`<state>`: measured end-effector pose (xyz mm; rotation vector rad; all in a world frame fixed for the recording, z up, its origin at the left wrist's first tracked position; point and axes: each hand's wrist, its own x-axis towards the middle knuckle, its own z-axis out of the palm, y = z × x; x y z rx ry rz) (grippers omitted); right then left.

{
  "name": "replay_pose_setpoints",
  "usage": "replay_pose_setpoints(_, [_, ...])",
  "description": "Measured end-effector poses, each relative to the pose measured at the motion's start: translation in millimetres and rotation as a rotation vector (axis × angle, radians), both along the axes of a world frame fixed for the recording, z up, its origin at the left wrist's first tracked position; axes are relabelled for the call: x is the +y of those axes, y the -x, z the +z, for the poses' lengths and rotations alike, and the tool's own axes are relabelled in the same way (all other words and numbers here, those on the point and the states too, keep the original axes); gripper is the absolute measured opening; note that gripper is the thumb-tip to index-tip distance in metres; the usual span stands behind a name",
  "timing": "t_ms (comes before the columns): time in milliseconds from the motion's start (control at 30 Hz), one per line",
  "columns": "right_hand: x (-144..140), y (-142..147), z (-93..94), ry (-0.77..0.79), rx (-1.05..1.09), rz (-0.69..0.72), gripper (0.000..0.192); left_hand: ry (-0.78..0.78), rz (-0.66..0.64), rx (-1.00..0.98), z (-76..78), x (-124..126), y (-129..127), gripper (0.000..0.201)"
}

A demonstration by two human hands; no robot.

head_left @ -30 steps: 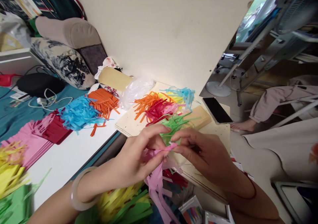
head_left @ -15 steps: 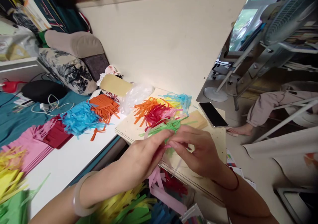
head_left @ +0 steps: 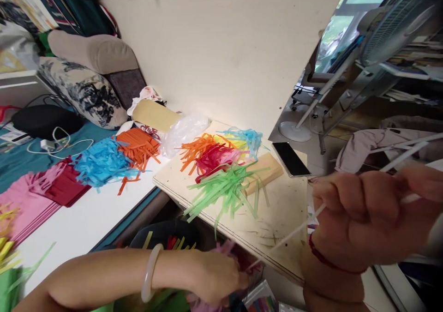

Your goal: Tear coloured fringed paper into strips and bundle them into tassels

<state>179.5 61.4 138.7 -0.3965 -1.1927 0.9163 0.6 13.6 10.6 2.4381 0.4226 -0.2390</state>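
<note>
My right hand (head_left: 367, 215) is raised at the right in a closed fist around a thin white string (head_left: 290, 234). The string runs taut, slanting down and left to my left hand (head_left: 214, 275). Low in front of the table edge, my left hand is closed on pink fringed paper (head_left: 224, 247), which shows above and below it. Its fingertips are partly hidden. Light green paper strips (head_left: 224, 187) lie on the wooden board (head_left: 277, 219), beside red, orange, yellow and blue fringe bundles (head_left: 211, 157).
A wooden block (head_left: 266, 173) and a phone (head_left: 290, 159) lie on the board. Stacks of fringed paper (head_left: 98, 162) line the white surface (head_left: 90, 215) at left. A standing fan (head_left: 398, 30) and another person's leg (head_left: 360, 148) are at right.
Both hands were together over the board. They have parted, my right hand up and right, my left down, with the string now stretched between them. The green strips are uncovered.
</note>
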Motion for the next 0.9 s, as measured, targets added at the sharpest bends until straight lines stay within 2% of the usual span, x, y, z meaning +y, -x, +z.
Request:
replay_pose_setpoints(33, [-1, 0, 0.0, -0.004, 0.004, -0.021, 0.03, 0.051, -0.058, 0.019, 3.7, 9, 1, 0.028])
replay_pose_setpoints(100, [-2, 4, -0.1, -0.026, 0.016, -0.069, 0.026, 0.181, -0.124, 0.021, 21.5, 35, 8, 0.021])
replay_pose_setpoints(167, [-1, 10, -0.5, -0.073, 0.003, -0.124, 0.022, 0.309, 0.03, -0.045, 47.0, 70, 17, 0.008])
replay_pose_setpoints(200, [-1, 13, -0.9, -0.094, -0.017, -0.152, 0.02, 0.321, 0.165, -0.086, 59.2, 88, 21, 0.012])
replay_pose_setpoints(233, [0, 16, -1.5, -0.106, -0.051, -0.169, 0.019, 0.262, 0.336, -0.166, 69.2, 106, 22, 0.016])
replay_pose_setpoints(300, [0, 20, -2.8, -0.103, -0.144, -0.178, 0.017, -0.072, 0.66, -0.376, 79.4, 139, 20, 0.016])
replay_pose_setpoints(333, [0, 20, -3.6, -0.094, -0.195, -0.176, 0.016, -0.224, 0.746, -0.428, 79.0, 152, 17, 0.016])
replay_pose_setpoints(400, [-1, 19, -5.2, -0.078, -0.281, -0.163, 0.014, -0.37, 0.76, -0.382, 69.6, 170, 7, 0.019])
replay_pose_setpoints(533, [1, 18, -9.7, -0.117, -0.344, -0.092, 0.011, -0.422, 0.713, -0.266, 44.3, 176, -9, 0.02])
replay_pose_setpoints(600, [6, 20, -12.8, -0.139, -0.374, -0.027, 0.01, -0.44, 0.731, -0.306, 41.0, 174, -8, 0.017])
replay_pose_setpoints(733, [17, 25, -19.3, -0.095, -0.404, 0.056, 0.013, -0.411, 0.827, -0.511, 56.7, 173, 6, 0.008])
replay_pose_setpoints(833, [19, 27, -21.9, -0.088, -0.37, 0.158, 0.011, -0.349, 0.937, -0.776, 73.7, 169, 18, 0.006])
replay_pose_setpoints(900, [14, 29, -21.0, -0.093, -0.358, 0.203, 0.01, -0.257, 0.966, -0.984, 81.5, 161, 24, 0.008])
